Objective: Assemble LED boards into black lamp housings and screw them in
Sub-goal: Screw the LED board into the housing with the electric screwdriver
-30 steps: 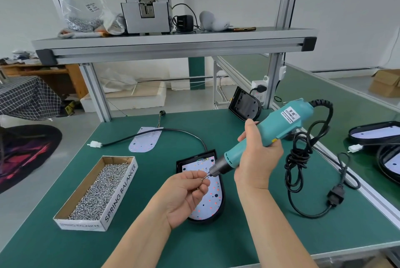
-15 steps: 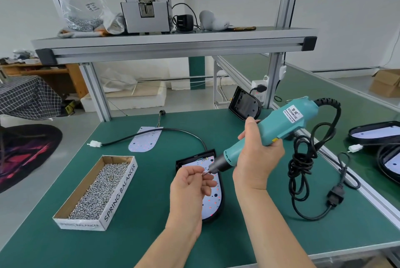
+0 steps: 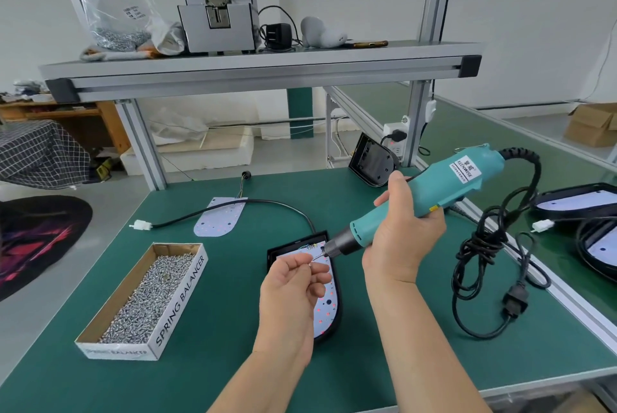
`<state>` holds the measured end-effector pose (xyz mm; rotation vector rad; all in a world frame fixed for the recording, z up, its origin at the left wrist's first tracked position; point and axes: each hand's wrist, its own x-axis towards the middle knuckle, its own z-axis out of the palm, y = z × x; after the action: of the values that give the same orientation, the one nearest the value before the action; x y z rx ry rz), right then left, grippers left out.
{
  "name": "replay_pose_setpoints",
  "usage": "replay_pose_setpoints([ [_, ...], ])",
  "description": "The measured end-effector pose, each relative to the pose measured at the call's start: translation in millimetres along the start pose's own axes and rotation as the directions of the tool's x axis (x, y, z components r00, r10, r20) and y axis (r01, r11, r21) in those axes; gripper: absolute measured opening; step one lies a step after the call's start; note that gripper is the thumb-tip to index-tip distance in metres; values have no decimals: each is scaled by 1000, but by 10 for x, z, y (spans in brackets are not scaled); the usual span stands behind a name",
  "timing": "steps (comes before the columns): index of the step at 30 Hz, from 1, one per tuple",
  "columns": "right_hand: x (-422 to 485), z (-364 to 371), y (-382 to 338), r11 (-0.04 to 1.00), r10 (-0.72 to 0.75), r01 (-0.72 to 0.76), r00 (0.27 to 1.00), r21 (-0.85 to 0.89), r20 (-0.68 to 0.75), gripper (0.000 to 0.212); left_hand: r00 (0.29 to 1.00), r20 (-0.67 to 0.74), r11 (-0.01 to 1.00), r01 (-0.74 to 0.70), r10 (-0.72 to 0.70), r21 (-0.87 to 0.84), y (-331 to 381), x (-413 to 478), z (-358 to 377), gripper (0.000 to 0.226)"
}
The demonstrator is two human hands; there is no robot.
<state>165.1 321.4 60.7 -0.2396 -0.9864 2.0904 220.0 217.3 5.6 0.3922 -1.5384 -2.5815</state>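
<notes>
While the black lamp housing (image 3: 276,254) is lying near the middle of the counter (image 3: 213,372), toward its near edge, with an LED board (image 3: 327,311) sitting inside it, both hands are working just above it.
The left hand (image 3: 293,292) is pinching a small screw (image 3: 311,264) between thumb and fingertips, right by the bit of the teal electric screwdriver (image 3: 444,185). The right hand (image 3: 400,235) is gripping the tool's body with its fingers wrapped round it, the bit slanting down to the left. The black cord (image 3: 480,245) is lying bundled toward the right edge. A cardboard box of screws (image 3: 143,299) is sitting toward the left edge, and a spare LED board (image 3: 220,217) is lying nearer the far edge.
</notes>
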Motion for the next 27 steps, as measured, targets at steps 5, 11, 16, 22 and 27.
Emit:
replay_pose_setpoints([
  [5, -28, -43, 65, 1000, 22, -22, 1000, -14, -8, 21, 997, 13, 994, 78, -77, -83, 15, -16, 29, 21],
  [11, 3, -52, 54, 1000, 15, -15, 1000, -1, -14, 20, 992, 8, 982, 129, -129, -139, 26, -6, 20, 21],
  [16, -4, -48, 76, 1000, 22, -22, 1000, -6, -11, 22, 992, -1, 984, 124, -125, -125, 28, 11, 23, 22],
  [22, 9, -70, 86, 1000, 8, -9, 1000, -13, -13, 20, 999, 12, 998, 40, -39, -38, -38, -10, 17, 22],
  [27, 32, -71, 93, 999, 37, -38, 999, -11, -40, 22, 997, 32, 993, -76, 73, 89, -105, -4, 28, 29],
])
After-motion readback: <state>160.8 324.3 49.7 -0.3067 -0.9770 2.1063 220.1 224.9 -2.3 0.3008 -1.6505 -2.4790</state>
